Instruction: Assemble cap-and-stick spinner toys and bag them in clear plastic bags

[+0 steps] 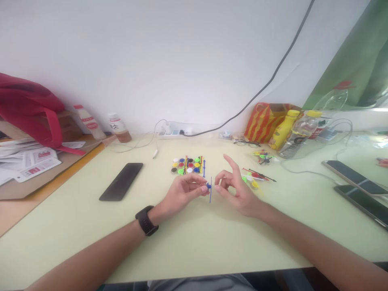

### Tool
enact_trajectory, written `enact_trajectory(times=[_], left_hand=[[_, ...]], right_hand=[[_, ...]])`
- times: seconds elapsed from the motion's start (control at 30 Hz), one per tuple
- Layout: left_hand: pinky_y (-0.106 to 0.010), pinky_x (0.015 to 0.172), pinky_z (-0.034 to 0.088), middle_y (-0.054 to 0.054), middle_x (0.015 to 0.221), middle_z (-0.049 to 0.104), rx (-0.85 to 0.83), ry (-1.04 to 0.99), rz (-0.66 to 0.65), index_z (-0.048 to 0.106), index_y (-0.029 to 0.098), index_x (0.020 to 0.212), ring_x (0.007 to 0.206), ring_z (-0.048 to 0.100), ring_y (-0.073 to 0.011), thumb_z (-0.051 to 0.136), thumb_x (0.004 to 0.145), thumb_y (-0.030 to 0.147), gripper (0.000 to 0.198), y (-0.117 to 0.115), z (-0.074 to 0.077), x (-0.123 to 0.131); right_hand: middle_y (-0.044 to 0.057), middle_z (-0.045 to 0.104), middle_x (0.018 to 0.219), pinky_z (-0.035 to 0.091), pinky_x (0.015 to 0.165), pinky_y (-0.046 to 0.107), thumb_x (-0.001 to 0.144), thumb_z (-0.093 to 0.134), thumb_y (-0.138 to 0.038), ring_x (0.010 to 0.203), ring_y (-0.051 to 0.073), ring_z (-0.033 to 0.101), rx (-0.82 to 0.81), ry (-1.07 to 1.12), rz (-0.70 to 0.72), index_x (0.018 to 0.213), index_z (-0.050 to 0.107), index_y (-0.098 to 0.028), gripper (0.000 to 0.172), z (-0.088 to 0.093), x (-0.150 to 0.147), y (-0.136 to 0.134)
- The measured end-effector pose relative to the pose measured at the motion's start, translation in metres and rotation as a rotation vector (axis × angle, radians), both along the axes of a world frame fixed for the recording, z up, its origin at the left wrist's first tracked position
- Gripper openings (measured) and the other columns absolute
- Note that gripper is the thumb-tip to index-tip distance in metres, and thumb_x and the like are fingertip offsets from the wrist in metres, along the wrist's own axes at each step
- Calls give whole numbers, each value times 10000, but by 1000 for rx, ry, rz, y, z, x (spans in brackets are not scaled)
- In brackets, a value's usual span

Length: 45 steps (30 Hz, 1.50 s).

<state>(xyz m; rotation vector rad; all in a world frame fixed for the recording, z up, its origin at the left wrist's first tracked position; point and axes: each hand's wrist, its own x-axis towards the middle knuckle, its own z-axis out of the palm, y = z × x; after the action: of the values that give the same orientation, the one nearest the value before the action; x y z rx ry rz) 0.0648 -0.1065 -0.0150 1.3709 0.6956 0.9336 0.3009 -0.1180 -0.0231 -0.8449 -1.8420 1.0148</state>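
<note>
Between the thumb and fingers of my left hand (189, 190) is a small blue plastic toy part (209, 186), with a long thin blue blade standing upright on its right side. My right hand (238, 190) is just right of the blade, apart from it; its index finger points up, the other fingers are bent, and nothing shows between them. Just beyond my left hand lie rows of coloured round plastic pieces (181, 165) with several thin sticks beside them. A thin blue stick (204, 167) lies at their right end.
More coloured plastic parts (253, 178) lie beyond my right hand, near eyeglasses (247, 142). A black phone (121, 182) lies at left, two phones (360, 202) at right. Bottles (298, 135), a striped bag (260, 121) and a power strip (172, 135) stand along the wall.
</note>
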Motion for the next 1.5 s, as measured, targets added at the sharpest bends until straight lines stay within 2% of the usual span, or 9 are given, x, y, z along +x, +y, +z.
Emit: enact_trajectory(times=[0.1,0.17,0.63,0.83,0.93,1.0,1.07,1.27,1.5], left_hand=[[-334,839,601,-64,904,734,-3,4,5,693,126,1015,855,730,-188,822,873,282,247,0,0,0],[-332,842,601,-65,901,737,-5,9,10,691,125,1013,854,730,-187,821,875,283,248,0,0,0],[-304,855,599,-78,971,746,62,83,10,722,142,970,905,724,-184,846,845,303,238,-1,-2,1],[-305,859,600,-72,991,732,55,69,27,721,141,989,919,723,-186,841,851,309,248,-1,-1,1],[-306,846,601,-78,974,735,46,61,36,718,133,984,895,723,-186,849,842,313,264,-2,1,2],[-306,841,600,-82,958,740,43,67,43,717,130,977,880,724,-187,854,836,318,273,-2,2,2],[-307,843,598,-84,949,743,42,71,45,717,130,974,880,723,-188,858,832,322,277,-2,2,2],[-308,846,595,-80,965,753,62,76,37,723,145,973,897,727,-192,853,835,330,265,-1,-3,1],[-302,857,591,-80,984,749,68,68,0,721,149,989,915,723,-187,839,853,304,238,-1,-6,0]], right_hand=[[-27,425,616,356,568,298,1060,446,-473,549,118,379,-103,-69,97,624,467,-202,514,4,5,4],[-49,288,552,300,545,304,1054,447,-513,524,109,280,-109,-57,109,541,299,-216,611,6,7,7],[36,663,932,543,774,335,944,702,-419,833,180,636,-117,69,28,1006,620,-229,215,4,-5,4],[-2,623,950,509,744,330,989,635,-405,717,146,575,-22,69,-16,1454,408,-300,528,1,-3,1],[2,602,854,468,688,321,1029,544,-488,668,144,527,-53,36,2,1136,633,-244,281,4,1,2],[-1,495,639,423,636,327,1073,374,-557,586,140,454,-143,-15,82,636,565,-208,592,6,4,5],[-11,370,525,376,593,328,1076,320,-593,532,131,378,-217,-30,141,462,370,-211,724,8,6,7],[-31,552,733,406,592,269,861,788,-522,629,121,486,-291,141,100,836,566,-214,380,8,-1,6],[11,632,885,492,645,283,891,760,-491,700,133,567,-248,104,89,963,610,-214,323,5,-5,6]])
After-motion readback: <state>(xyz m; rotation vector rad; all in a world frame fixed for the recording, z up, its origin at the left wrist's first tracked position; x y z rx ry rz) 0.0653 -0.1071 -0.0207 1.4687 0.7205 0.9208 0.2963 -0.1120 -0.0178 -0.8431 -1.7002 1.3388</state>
